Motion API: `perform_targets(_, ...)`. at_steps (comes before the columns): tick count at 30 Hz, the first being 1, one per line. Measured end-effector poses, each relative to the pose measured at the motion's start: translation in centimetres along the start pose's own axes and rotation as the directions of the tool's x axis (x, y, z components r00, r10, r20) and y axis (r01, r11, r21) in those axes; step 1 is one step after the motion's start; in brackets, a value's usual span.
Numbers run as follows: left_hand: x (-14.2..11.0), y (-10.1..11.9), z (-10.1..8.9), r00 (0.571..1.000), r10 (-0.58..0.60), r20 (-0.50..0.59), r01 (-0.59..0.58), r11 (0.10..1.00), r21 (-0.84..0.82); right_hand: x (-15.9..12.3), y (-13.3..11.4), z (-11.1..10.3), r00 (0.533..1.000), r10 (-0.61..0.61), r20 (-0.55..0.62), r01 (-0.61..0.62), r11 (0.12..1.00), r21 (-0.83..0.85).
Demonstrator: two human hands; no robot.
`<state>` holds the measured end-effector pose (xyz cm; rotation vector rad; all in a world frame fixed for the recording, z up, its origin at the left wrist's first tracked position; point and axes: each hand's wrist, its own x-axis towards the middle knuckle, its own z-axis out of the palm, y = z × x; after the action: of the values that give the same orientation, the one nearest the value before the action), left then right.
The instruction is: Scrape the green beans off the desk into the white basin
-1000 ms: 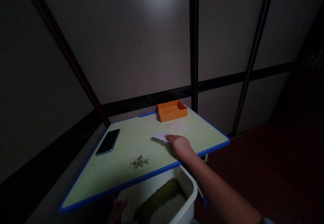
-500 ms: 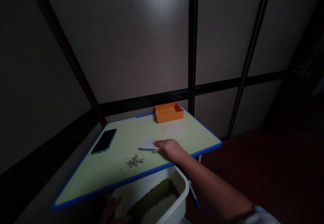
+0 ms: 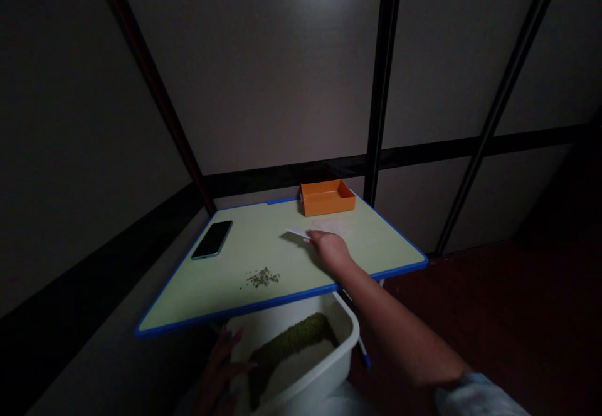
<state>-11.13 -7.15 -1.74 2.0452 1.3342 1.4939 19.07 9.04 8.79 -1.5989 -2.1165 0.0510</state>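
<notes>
My right hand point(image 3: 329, 250) pinches a thin white card point(image 3: 296, 233), tilted and held a little above the yellow tabletop point(image 3: 263, 231). Left of and nearer than the card lies a small scatter of brown crumbs point(image 3: 264, 277). Just beyond my right hand is a thin patch of whitish grains point(image 3: 333, 226). Below the table's front edge, my left hand point(image 3: 219, 362) grips the left side of a white plastic tub point(image 3: 329, 369), its fingers over the rim in dim light. A dark green, rough-textured mass point(image 3: 294, 337) lies inside the tub.
An orange open box point(image 3: 329, 201) stands at the table's back edge. A phone point(image 3: 213, 239) lies at the left. Blue edging point(image 3: 277, 304) borders the table. A panelled wall point(image 3: 282, 90) rises behind it. A blue-and-white pen-like stick point(image 3: 364, 352) is right of the tub.
My right hand has lifted the card off the tabletop and moved it away from me, towards the whitish grains. The view has shifted, and more of my left hand shows at the tub.
</notes>
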Motion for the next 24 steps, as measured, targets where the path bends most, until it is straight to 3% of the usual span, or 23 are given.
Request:
perform_targets(2, -0.6, 1.6, 1.2, 0.991, -0.066, -0.115, 0.056, 0.994, -0.092, -0.4, 0.1, 0.2, 0.997, -0.008, -0.07, 0.011, 0.999, 0.042)
perform_targets(4, -0.9, 2.6, 2.0, 0.981, -0.122, -0.15, 0.101, 0.985, -0.14, -0.7, 0.2, 0.4, 0.991, -0.018, -0.129, 0.032, 0.994, 0.106)
perform_targets(8, -0.9, 2.8, 2.0, 0.988, -0.112, -0.105, 0.097, 0.986, -0.138, -0.2, 0.8, 0.5, 0.973, -0.049, -0.226, 0.12, 0.942, 0.315)
perform_targets(11, -0.9, 2.7, 1.7, 0.989, -0.125, -0.073, 0.116, 0.986, -0.123, 1.4, 1.3, -0.2, 0.968, -0.041, -0.246, 0.175, 0.813, 0.555)
perform_targets(14, -0.9, 3.0, 1.9, 0.987, -0.132, -0.091, 0.118, 0.983, -0.139, 3.5, 1.6, -1.0, 0.988, -0.109, -0.113, 0.156, 0.634, 0.758)
perform_targets(17, -0.9, 3.2, 2.0, 0.985, -0.143, -0.093, 0.128, 0.979, -0.156, 5.5, 1.8, -0.9, 0.974, -0.211, 0.089, 0.028, 0.495, 0.869)
perform_targets(21, -1.0, 3.2, 1.8, 0.99, -0.13, -0.061, 0.121, 0.983, -0.14, 6.8, 1.8, 0.9, 0.966, -0.18, 0.186, -0.108, 0.372, 0.922)
perform_targets(24, -1.0, 3.2, 1.7, 0.99, -0.125, -0.061, 0.116, 0.984, -0.133, 6.7, 1.8, 2.2, 0.966, -0.157, 0.203, -0.14, 0.34, 0.93)
